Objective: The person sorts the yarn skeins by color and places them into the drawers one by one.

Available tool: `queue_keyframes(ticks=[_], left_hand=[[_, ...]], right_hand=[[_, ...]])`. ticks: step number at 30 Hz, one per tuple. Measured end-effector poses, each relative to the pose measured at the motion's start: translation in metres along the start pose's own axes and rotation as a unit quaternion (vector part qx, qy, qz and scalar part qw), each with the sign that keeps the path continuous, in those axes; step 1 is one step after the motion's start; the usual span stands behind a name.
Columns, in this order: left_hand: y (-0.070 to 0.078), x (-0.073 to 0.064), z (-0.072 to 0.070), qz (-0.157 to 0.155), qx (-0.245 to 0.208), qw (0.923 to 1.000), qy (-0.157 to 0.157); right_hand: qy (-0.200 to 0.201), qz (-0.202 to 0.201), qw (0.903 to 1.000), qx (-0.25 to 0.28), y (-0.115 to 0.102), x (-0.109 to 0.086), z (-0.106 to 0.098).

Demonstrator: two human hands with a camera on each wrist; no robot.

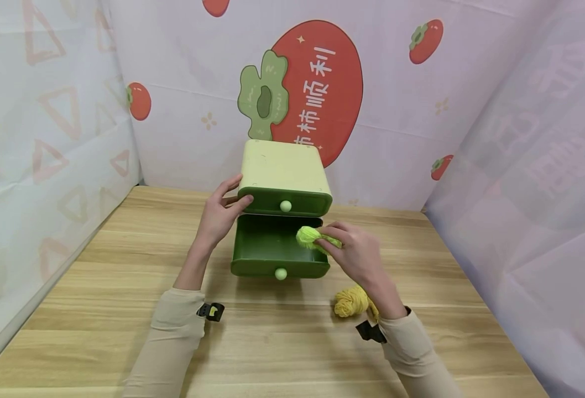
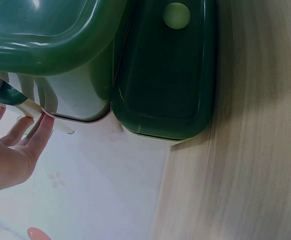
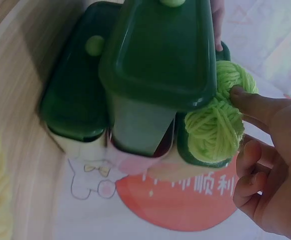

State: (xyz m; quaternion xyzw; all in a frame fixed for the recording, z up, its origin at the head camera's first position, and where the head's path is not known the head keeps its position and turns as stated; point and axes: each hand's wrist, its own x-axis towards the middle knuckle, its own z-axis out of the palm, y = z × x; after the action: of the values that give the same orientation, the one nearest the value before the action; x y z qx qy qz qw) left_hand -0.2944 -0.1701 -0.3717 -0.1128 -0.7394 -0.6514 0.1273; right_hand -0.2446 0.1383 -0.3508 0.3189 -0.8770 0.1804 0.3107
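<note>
A small drawer cabinet [image 1: 285, 166] with a cream top and green drawer fronts stands on the table. Its middle drawer [image 1: 257, 268] is pulled out; the top drawer [image 1: 302, 203] and the bottom drawer [image 2: 165, 75] are closed. My left hand [image 1: 218, 215] rests against the cabinet's upper left side, thumb on the front corner, fingers fairly straight along the side. Above the right part of the pulled-out drawer, my right hand [image 1: 359, 251] pinches a bright green yarn skein [image 3: 213, 130] between thumb and fingers. The skein's middle is squeezed narrow, with both ends bulging.
A yellow yarn skein [image 1: 350, 302] lies on the wooden table [image 1: 272, 354] below my right wrist, partly hidden by it. Behind the cabinet hangs a pale cloth backdrop [image 1: 188, 138] with red persimmon prints. Cloth walls also border the left and right sides.
</note>
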Motion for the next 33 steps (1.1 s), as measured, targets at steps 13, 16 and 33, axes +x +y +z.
queue_keyframes(ticks=[13, 16, 33], left_hand=[[0.006, -0.001, 0.001, -0.008, -0.003, 1.0000, -0.001], [0.017, -0.006, 0.001, -0.012, -0.003, 0.9999, -0.006], [0.000, -0.001, 0.001, 0.010, 0.003, 0.9999, 0.007]], right_hand=[[-0.017, -0.035, 0.9992, 0.012, -0.029, 0.020, 0.020], [-0.025, -0.037, 0.9990, 0.010, -0.034, 0.023, 0.025], [-0.083, -0.020, 0.9963, 0.000, -0.057, 0.033, 0.045]])
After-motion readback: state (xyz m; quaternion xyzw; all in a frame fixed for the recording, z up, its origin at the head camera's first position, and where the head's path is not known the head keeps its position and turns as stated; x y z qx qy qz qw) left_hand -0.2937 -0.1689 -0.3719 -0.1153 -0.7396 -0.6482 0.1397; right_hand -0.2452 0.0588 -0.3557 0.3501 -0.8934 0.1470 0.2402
